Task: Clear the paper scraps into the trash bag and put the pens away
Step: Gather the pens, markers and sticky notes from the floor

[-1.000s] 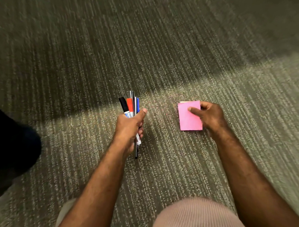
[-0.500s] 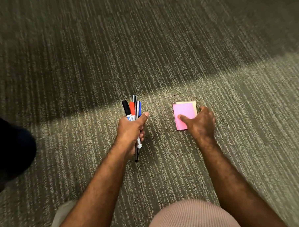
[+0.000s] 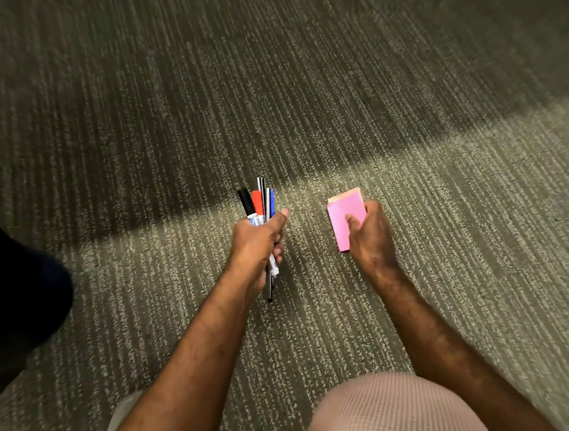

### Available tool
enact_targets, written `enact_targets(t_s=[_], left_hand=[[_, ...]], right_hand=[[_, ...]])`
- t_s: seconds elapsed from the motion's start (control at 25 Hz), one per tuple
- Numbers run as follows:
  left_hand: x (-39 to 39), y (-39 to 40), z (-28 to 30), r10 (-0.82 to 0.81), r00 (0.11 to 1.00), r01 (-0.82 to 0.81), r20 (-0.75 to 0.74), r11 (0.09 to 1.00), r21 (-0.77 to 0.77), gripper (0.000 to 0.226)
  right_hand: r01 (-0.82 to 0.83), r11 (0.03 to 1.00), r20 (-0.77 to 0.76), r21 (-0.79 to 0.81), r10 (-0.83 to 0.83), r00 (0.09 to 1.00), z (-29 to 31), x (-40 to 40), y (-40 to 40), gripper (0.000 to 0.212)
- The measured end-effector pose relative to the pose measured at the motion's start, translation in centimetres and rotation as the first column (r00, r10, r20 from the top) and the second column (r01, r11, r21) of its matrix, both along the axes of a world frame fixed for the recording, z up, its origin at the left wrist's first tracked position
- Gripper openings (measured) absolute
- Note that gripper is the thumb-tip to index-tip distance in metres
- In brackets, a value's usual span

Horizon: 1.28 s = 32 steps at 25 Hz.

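Head view: person crouches over striped grey-green carpet [image 3: 314, 102]. Left hand [image 3: 257, 243] is clenched around a bundle of pens [image 3: 261, 204], thumb up along the side; black cap, red cap, blue and dark slim pens stick out above the fist, tips pointing away from the person, tails poking out below the hand. Bundle is off the carpet, roughly mid-floor. Right hand [image 3: 371, 238] grasps a pink sticky note pad [image 3: 343, 218], thumb on the top face, fingers curled round its right edge; a paler orange sheet shows at the pad's far edge. Cannot tell whether the pad touches the carpet. Pens and pad are near each other, apart. A knee in light checked fabric [image 3: 398, 415] sits at the bottom edge. Dark object [image 3: 15, 295] at the left edge, unclear what.
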<state>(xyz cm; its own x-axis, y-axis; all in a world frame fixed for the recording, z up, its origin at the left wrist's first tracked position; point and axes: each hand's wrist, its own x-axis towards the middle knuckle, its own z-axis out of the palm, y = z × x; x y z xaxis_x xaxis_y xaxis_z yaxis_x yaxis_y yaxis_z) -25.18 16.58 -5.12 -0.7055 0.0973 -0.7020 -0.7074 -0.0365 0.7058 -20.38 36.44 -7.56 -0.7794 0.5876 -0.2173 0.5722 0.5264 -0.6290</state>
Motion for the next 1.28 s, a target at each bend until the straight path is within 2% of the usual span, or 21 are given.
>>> enact_targets(t_s=[0.2,0.4,0.52,0.64,0.8,1.04,1.28], left_hand=[[-1.7,-0.4,3.9,0.035,0.994,-0.041,0.099,0.998,0.056,0.028],[-3.3,-2.0,12.5,0.068,0.988,-0.069,0.136,0.998,0.004,0.036],[-3.7,-3.0,18.7,0.071,0.985,-0.070,0.158,0.997,-0.012,0.041],[-3.3,-4.5,26.7,0.048,0.982,-0.043,0.185,0.998,-0.035,0.037],[-3.3,-6.4,39.4,-0.006,0.982,0.013,0.187,0.999,-0.039,0.024],[-3.8,-7.7,62.8,-0.065,0.993,0.068,0.102,0.997,-0.024,0.032],[-4.6,-8.6,79.2,-0.082,0.996,0.081,0.030,0.996,0.049,0.032]], right_hand=[[-0.056,0.990,-0.025,-0.132,0.053,0.998,5.0,0.6,-1.9,0.038],[0.023,0.939,-0.068,-0.342,-0.049,0.996,14.3,0.4,-4.5,0.037],[0.050,0.905,-0.018,-0.422,-0.063,0.998,20.7,-0.3,-5.6,0.042],[0.116,0.870,0.042,-0.479,-0.110,0.993,29.1,-0.5,-6.6,0.045],[0.188,0.813,0.042,-0.551,-0.198,0.979,41.9,-0.7,-8.3,0.046],[0.274,0.749,-0.003,-0.603,-0.345,0.938,64.1,-2.1,-10.6,0.044],[0.258,0.737,-0.080,-0.624,-0.389,0.918,80.3,-3.3,-11.6,0.041]])
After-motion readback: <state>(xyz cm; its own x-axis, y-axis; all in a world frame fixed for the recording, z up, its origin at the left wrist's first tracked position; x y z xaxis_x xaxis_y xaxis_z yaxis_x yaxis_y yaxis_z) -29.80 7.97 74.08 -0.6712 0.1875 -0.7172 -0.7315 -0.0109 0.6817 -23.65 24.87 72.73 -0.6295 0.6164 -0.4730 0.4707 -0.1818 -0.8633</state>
